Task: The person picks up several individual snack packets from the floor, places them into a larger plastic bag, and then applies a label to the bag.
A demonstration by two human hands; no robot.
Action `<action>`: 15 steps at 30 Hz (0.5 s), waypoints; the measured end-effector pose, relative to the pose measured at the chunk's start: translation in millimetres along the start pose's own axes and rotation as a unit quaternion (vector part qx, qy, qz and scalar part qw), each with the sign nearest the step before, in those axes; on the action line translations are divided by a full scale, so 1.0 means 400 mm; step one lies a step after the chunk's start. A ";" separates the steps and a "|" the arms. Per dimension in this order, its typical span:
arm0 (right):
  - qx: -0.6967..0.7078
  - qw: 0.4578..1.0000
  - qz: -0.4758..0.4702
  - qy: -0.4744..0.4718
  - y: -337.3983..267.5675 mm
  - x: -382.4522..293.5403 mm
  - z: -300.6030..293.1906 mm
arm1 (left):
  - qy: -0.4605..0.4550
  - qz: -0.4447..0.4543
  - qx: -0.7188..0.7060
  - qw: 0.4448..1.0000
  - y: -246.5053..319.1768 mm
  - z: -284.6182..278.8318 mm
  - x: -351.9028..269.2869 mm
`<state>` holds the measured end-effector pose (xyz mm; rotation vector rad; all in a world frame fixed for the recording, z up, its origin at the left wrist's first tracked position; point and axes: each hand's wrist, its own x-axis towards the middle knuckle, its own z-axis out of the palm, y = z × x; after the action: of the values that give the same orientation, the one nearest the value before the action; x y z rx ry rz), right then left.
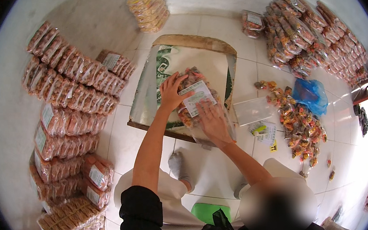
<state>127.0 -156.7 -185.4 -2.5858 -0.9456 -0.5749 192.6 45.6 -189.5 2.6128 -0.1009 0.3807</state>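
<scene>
A clear plastic bag of small wrapped snack packets (197, 77) lies on a low wooden-edged board (193, 41) before me. A printed paper label (198, 97) shows at its middle. My left hand (172, 91) rests on the bag's upper left side, fingers spread, thumb at the label. The fingers of my right hand (212, 120) lie flat over the label's lower edge and the bag's lower part, slightly blurred. Whether either hand grips the plastic, I cannot tell.
Filled bags (73, 69) are stacked on the left, more (299, 30) at the back right. On the tiled floor at right are loose packets (299, 127), a blue plastic bag (310, 96), a clear empty bag (253, 111), labels (269, 135) and a green-handled tool (259, 130).
</scene>
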 end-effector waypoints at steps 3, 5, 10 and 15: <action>-0.016 1.000 -0.025 0.009 0.004 -0.016 -0.007 | 0.002 0.008 0.004 1.000 -0.003 -0.001 -0.002; -0.030 0.999 -0.043 0.010 0.011 -0.042 -0.021 | -0.009 0.004 -0.011 1.000 -0.010 -0.018 -0.004; -0.165 0.919 -0.332 -0.134 0.118 -0.145 -0.120 | 0.063 0.011 0.046 0.997 0.089 -0.037 -0.007; -0.040 0.913 -0.371 -0.164 0.286 -0.225 -0.303 | 0.084 0.154 0.006 0.984 0.309 -0.004 0.028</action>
<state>109.4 -340.3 -141.9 -2.3649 -2.0877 -0.3488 185.7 -62.0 -127.6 2.5668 -0.4499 0.7097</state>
